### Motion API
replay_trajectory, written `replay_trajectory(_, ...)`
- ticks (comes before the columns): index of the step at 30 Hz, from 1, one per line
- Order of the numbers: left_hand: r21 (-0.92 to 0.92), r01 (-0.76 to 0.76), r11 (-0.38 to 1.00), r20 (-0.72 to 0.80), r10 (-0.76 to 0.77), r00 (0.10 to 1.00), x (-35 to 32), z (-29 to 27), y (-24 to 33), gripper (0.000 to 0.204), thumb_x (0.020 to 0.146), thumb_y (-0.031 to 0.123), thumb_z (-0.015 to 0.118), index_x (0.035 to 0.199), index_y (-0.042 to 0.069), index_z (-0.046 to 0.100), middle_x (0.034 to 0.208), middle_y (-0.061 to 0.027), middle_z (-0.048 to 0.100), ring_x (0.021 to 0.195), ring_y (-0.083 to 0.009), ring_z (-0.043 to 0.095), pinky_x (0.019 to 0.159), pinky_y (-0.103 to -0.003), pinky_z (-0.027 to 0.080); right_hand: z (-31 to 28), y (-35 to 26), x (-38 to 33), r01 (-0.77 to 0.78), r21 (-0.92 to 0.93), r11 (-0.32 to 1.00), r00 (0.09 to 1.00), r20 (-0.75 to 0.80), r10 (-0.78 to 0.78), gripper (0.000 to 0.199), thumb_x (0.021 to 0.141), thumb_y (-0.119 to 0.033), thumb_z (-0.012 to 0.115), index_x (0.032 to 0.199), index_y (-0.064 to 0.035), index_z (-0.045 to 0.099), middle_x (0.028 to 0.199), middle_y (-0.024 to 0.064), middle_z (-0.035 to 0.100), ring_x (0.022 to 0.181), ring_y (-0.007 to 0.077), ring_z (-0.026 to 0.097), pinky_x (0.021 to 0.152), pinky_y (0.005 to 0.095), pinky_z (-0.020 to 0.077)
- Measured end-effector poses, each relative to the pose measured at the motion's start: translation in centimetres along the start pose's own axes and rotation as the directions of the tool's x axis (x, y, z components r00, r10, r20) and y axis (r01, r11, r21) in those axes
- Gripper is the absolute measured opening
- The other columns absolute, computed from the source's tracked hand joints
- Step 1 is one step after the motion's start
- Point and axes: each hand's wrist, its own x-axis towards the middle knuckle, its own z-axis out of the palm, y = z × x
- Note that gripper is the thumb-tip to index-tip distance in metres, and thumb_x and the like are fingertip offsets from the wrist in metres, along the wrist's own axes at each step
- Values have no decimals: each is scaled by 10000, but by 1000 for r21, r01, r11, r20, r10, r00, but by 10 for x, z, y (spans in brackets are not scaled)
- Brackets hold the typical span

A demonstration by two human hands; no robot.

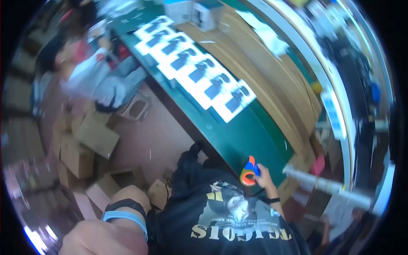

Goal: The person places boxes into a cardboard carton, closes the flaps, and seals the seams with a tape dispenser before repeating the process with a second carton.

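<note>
My right hand grips the blue handle of a hand-held tape dispenser at the near end of the green table. The dispenser has an orange tip and a roll with an orange core. Close to the camera at the lower left is my left hand, with a black band and a light-blue band around its wrist. Its fingers are out of sight past the lower edge. Beyond the dispenser, a row of white sheets lies along the table, with several dark flat pieces on them.
The green table runs from upper left to lower right beside a brown wooden ledge. Another person sits at its left side. Open cardboard boxes stand on the floor at left. White boxes stand at the far end.
</note>
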Motion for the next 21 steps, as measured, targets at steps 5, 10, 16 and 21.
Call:
replay_trajectory(5, -49, -222, 974, 26, 223, 974, -18, 66, 34, 55, 861, 41, 619, 904, 75, 627, 856, -25, 619, 736, -122, 581, 669, -262, 473, -18, -28, 37, -109, -51, 993, 933, 340, 120, 486, 654, -17, 755, 1124, -1, 631, 1035, 229, 688, 969, 376, 693, 878, 414, 542)
replay_trajectory(10, -171, -496, 851, 8, 505, 863, -67, 138, 88, 66, 893, 74, 604, 949, 69, 639, 895, -49, 633, 790, -147, 599, 718, -275, 487, 1, 17, 48, 295, -94, 951, 899, 364, -243, 510, 652, -23, 720, 1149, 34, 619, 983, 245, 681, 928, 343, 695, 842, 416, 537)
replay_trajectory(16, -482, -640, 598, 37, 744, 667, -125, 203, 157, 110, 931, 113, 586, 1003, 62, 653, 942, -78, 649, 856, -177, 621, 777, -290, 503, 48, -34, 86, 446, -110, 888, 768, 556, -317, 493, 645, -77, 778, 1108, 7, 631, 1025, 246, 689, 1037, 401, 674, 922, 449, 526)
replay_trajectory(21, -693, -652, 309, -7, 901, 434, -158, 255, 214, 154, 963, 146, 571, 1048, 56, 664, 981, -102, 662, 910, -203, 640, 826, -304, 517, 41, -98, 68, 511, -189, 838, 640, 735, -224, 500, 636, -126, 782, 1090, 12, 622, 987, 243, 680, 962, 394, 675, 881, 422, 530)
